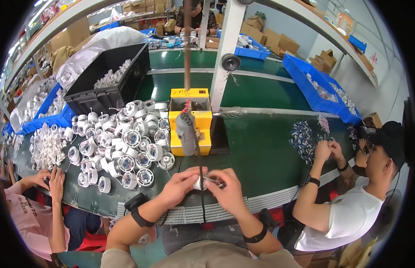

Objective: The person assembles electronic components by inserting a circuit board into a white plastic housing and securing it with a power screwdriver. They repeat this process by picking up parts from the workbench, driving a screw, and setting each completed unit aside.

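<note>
My left hand [186, 183] pinches a small white round housing [198, 184] above the front edge of the green bench. Close beside it, my right hand [226, 186] has its fingers closed on thin light wires [211, 179] that come from the housing. A dark cord hangs in front of the housing and hides part of it. Just beyond my hands hangs a grey electric screwdriver [186, 134], in front of a yellow box-shaped device [203, 138]. To the left lies a large heap of white round housings [127, 147], some showing circuit boards inside.
Small white parts [47, 145] lie piled at the left, near a black crate [100, 96] and a blue bin [60, 117]. A white post [224, 58] rises behind the device. Co-workers sit at both sides; blue trays [314, 87] stand at the far right.
</note>
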Demonstrator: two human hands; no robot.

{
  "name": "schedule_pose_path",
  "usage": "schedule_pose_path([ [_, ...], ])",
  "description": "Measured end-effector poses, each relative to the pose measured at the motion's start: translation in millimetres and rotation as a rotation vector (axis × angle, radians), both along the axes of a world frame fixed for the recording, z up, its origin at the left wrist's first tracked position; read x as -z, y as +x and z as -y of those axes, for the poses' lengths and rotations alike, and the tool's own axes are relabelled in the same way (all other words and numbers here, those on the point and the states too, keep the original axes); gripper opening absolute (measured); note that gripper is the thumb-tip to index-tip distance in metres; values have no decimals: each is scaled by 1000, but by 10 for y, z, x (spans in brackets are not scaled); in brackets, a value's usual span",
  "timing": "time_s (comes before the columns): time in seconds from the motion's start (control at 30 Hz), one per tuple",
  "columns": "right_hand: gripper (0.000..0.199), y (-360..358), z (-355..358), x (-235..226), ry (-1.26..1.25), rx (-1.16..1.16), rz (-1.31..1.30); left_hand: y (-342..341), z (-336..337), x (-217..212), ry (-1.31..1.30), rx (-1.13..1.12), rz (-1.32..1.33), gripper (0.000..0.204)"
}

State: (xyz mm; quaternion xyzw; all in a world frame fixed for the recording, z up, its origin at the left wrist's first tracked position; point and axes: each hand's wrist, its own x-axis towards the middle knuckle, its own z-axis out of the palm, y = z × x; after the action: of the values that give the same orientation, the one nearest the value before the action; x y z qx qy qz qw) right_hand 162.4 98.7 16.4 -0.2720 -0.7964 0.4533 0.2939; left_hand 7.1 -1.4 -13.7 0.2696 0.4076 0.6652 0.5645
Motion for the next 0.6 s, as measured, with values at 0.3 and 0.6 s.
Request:
schedule_pose_path([
  [0.3,14,90,-113,230,629,81,-224,1,-16,-108,53,-1,122,42],
  [0.6,18,-9,-70,17,-139,35,-344,17,-8,-72,126,-42,160,42],
])
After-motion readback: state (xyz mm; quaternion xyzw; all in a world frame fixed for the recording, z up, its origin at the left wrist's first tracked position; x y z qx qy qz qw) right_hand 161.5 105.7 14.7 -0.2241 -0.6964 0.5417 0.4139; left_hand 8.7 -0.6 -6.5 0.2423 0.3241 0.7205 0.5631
